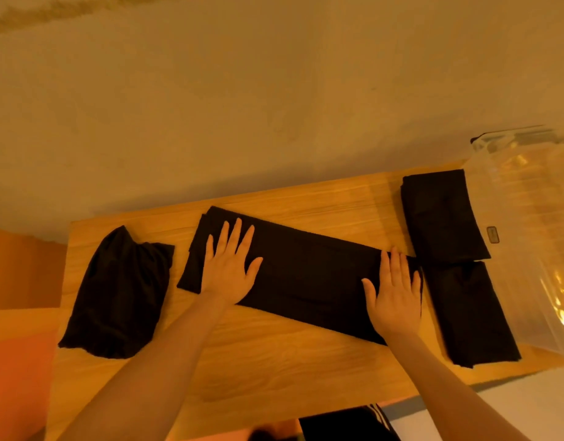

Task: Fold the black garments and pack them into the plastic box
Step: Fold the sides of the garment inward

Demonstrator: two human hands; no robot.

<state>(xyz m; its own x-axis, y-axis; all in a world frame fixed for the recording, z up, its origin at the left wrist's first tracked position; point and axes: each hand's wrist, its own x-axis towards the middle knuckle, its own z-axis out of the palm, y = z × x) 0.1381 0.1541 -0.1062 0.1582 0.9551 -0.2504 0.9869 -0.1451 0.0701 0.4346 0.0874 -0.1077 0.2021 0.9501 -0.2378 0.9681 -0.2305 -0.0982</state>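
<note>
A long black garment (306, 275), folded into a narrow strip, lies across the middle of the wooden table (274, 370). My left hand (231, 265) presses flat on its left end with fingers spread. My right hand (395, 294) lies flat on its right end. Two folded black garments sit at the right, one (443, 218) behind the other (474, 313). A bunched, unfolded black garment (118, 297) lies at the table's left end. The clear plastic box (528, 233) stands at the right edge, beside the folded pieces.
A pale wall (274, 90) runs behind the table. An orange surface (16, 345) lies to the left of the table. Dark clothing with white stripes (347, 424) shows at the bottom edge, near my body.
</note>
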